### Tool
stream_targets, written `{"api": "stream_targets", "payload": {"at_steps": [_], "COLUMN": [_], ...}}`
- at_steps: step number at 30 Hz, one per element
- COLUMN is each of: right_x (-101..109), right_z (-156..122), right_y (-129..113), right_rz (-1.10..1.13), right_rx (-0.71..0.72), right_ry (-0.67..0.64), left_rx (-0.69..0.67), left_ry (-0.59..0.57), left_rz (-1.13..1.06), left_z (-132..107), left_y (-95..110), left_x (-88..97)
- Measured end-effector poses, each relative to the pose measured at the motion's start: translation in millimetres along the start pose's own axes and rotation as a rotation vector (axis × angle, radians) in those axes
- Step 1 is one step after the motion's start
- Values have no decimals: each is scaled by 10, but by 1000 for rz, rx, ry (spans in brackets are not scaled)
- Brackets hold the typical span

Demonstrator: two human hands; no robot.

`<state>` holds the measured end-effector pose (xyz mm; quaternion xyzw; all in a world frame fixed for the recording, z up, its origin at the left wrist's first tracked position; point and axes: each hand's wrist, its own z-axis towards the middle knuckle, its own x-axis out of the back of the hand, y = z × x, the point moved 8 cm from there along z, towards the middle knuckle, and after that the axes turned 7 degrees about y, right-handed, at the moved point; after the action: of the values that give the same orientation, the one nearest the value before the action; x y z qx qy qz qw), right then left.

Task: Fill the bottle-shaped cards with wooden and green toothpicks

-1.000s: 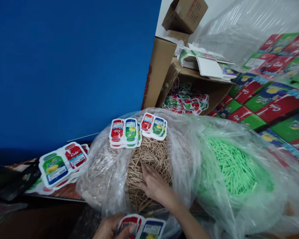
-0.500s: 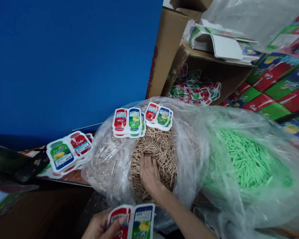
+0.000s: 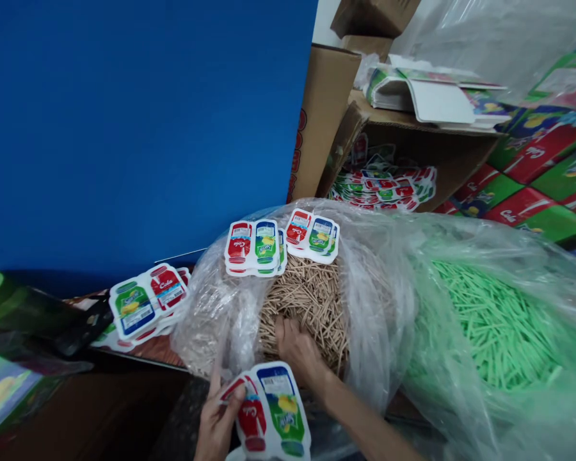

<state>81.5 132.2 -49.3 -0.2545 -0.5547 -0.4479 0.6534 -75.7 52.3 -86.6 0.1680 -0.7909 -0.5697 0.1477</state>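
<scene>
Two bags stay side by side: the brown bag (image 3: 208, 320), and the green bag (image 3: 425, 349) at its 3 o'clock. The right hand (image 3: 301, 352) curls more than half a second ago, fingertips hidden in brown sticks (image 3: 312, 288); I cannot tell its grip. The left hand (image 3: 219, 413) now pinches its cards (image 3: 276, 410) higher, at 6 o'clock. Three card piles remain: one at 9 (image 3: 146, 304), two around 11 (image 3: 253, 248) and 12 (image 3: 312, 235).
</scene>
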Motion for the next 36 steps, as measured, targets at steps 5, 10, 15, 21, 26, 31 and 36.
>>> {"api": "stream_targets", "payload": {"at_steps": [5, 10, 15, 21, 26, 31, 36], "right_x": [76, 180, 125, 176, 429, 676, 393], "right_z": [-271, -581, -709, -799, -818, -629, -375], "right_y": [-20, -6, -20, 63, 175, 473, 438], "right_rz": [-22, -78, -115, 33, 280, 487, 385], "right_rx": [39, 142, 61, -269, -300, -429, -442], "right_ry": [42, 94, 104, 8, -132, -90, -281], "left_rx": [267, 352, 397, 437, 440, 455, 517], "left_ry": [-1, 41, 35, 49, 218, 364, 124], "left_rz": [-281, -453, -476, -411, -410, -465, -379], "left_z": [29, 28, -11, 25, 21, -8, -70], "left_y": [-280, -226, -84, -132, 37, 236, 212], "left_x": [-31, 180, 170, 302, 491, 547, 332]}}
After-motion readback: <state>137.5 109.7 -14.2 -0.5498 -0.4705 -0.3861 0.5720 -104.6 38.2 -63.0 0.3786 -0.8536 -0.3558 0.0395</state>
